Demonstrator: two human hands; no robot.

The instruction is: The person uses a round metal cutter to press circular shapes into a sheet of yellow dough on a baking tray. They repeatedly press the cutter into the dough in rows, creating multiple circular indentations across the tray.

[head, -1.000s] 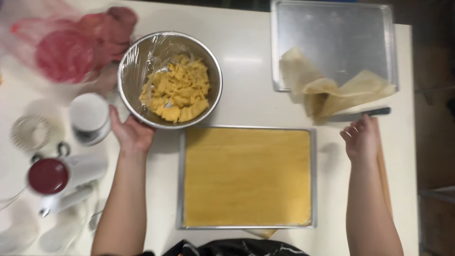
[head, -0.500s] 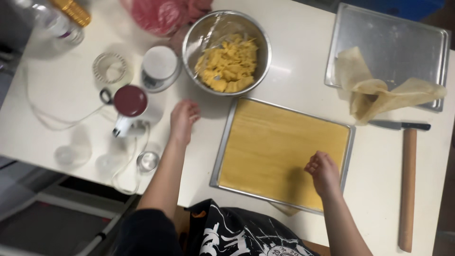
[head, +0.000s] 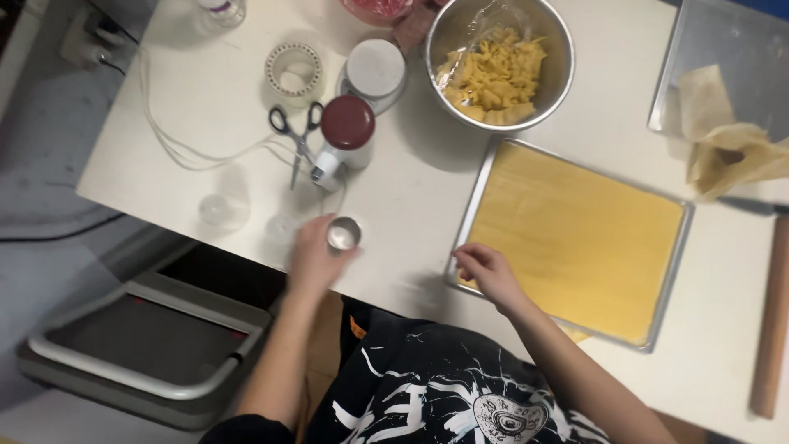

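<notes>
Left hand curled round small metal cup at near table edge, grip likely closed, blurred. Right hand loosely bent, fingertips on near-left corner of baking tray, holding nothing. Scissors just beyond cup.

A: Left hand is smeared with blur by the cup; grip unclear.
B: Above the bowl, the pink bag is cut off. Far right, the pin leaves frame.
</notes>
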